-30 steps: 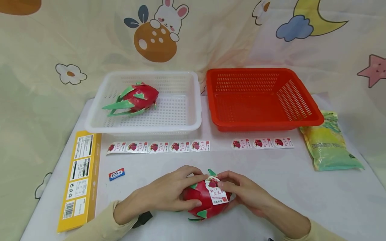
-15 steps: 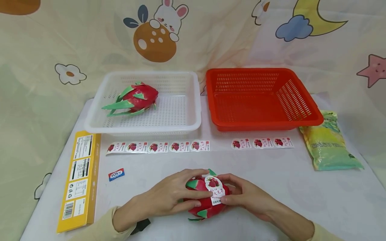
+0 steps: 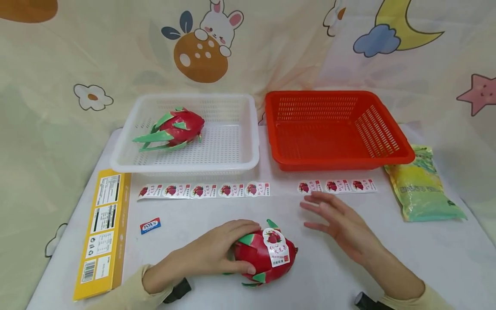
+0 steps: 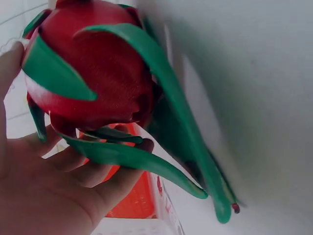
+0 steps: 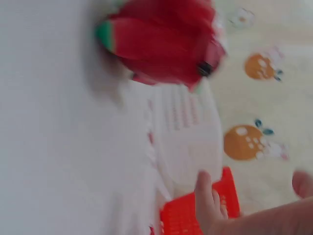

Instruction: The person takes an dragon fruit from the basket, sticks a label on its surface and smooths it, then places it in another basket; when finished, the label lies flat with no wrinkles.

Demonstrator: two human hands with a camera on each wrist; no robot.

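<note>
A red dragon fruit with green leaf tips lies on the table near the front. My left hand grips it from its left side, thumb low and fingers over the far side. On its upper face a white label with a fruit picture sits flat. In the left wrist view, long green leaves hang from the dragon fruit beside my palm. My right hand is apart from the fruit, to its right, fingers spread and holding nothing. Its fingertips come close to the right-hand label strip.
Behind stand a white basket with another dragon fruit in it and a red basket. A longer label strip lies before the white one. Yellow box and small FOX'S packet lie left; a green-yellow bag lies right.
My right hand has let go of the label and dragon fruit and moved right and away from me. The left hand keeps its grip, its fingers drawn back off the label.
</note>
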